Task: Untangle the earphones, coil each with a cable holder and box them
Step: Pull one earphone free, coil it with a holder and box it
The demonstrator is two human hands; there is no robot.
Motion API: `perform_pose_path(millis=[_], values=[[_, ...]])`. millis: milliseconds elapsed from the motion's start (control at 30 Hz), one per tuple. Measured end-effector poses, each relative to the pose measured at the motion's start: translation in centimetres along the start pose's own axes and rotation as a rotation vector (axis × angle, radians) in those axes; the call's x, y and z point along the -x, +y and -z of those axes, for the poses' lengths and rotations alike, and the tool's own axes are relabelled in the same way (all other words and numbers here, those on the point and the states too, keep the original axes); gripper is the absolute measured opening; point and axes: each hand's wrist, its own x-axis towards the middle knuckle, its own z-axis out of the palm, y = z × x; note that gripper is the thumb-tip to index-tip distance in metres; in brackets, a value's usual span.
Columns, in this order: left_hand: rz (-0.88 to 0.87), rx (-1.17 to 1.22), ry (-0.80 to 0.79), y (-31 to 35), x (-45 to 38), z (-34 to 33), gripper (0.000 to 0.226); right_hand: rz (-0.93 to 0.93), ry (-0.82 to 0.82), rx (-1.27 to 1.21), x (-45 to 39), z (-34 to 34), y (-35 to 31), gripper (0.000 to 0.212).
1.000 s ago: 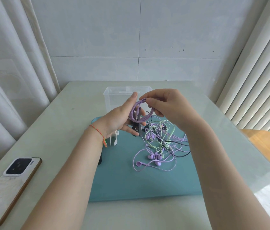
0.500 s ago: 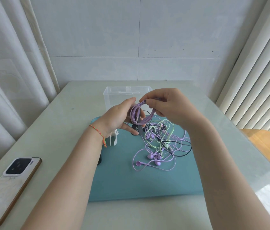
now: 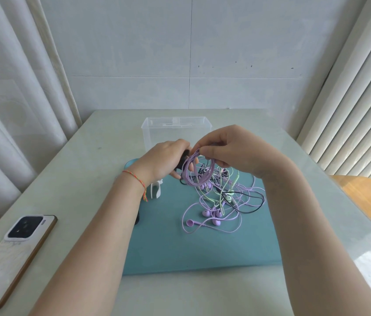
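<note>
2 hands (image 3: 202, 156) on 1 purple coil (image 3: 199, 171); 1 box (image 3: 176, 131).

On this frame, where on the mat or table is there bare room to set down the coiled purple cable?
Free: the teal mat near its front edge, below the tangled earphones; the table between phone and left hand. Crowded: the mat's far right, under the tangle and the purple coil pinched by the right hand; white holder by the left wrist.
</note>
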Motion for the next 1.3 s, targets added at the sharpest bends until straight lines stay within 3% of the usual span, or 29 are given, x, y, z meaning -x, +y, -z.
perform_pose_path(millis=[233,333,433,600,733,867,1133,1300], values=[[-0.058,-0.222,0.07,0.1,0.0,-0.4,0.053,-0.079,0.011,0.008,-0.1,-0.1,0.3,0.021],[-0.094,-0.21,0.067,0.4,0.2,-0.7,0.052,-0.1,0.025,-0.015,-0.3,-0.1,0.5,0.018],[-0.103,-0.108,0.02,0.8,0.6,-0.6,0.039,-0.088,0.02,-0.029,-0.2,0.0,0.6,0.017],[-0.16,0.334,-0.109,0.4,0.8,0.4,0.041,-0.019,0.037,-0.147,0.0,0.4,0.7,0.013],[-0.25,0.476,-0.041,0.0,0.6,0.2,0.041,0.049,0.065,-0.136,-0.2,0.1,0.6,0.015],[-0.229,0.635,0.028,-0.4,0.2,0.0,0.031,0.09,0.098,-0.108,-0.7,-0.5,0.7,0.015],[-0.101,0.56,-0.057,-0.8,0.1,0.1,0.033,0.055,0.064,0.008,-0.5,-0.1,0.9,0.019],[-0.061,0.429,0.007,-0.9,-0.1,0.1,0.029,0.055,0.055,0.121,-0.6,-0.3,0.7,0.017]])
